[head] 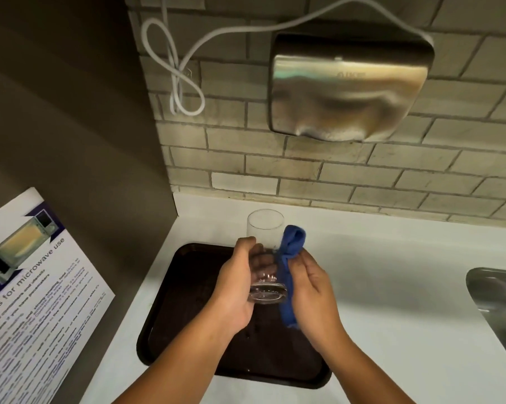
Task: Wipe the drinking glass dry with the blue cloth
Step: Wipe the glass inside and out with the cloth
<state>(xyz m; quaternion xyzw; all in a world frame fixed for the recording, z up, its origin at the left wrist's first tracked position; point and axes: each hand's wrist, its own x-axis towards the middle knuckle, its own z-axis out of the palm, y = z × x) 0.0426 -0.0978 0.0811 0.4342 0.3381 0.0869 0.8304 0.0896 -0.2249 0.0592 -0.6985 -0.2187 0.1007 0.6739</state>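
Note:
A clear drinking glass (265, 232) is held above a dark tray (187, 310), its mouth tilted away from me and its thick base towards me. My left hand (240, 287) wraps around the lower part of the glass from the left. The blue cloth (288, 266), bunched into a long strip, lies pressed against the right side of the glass. My right hand (310, 290) grips the cloth, with the cloth's ends sticking out above and below the fingers.
The tray lies on a white counter (391, 287). A steel sink (499, 310) is at the right edge. A metal hand dryer (347, 88) and a looped white cable (176, 80) hang on the brick wall. A microwave notice (33, 287) stands at the left.

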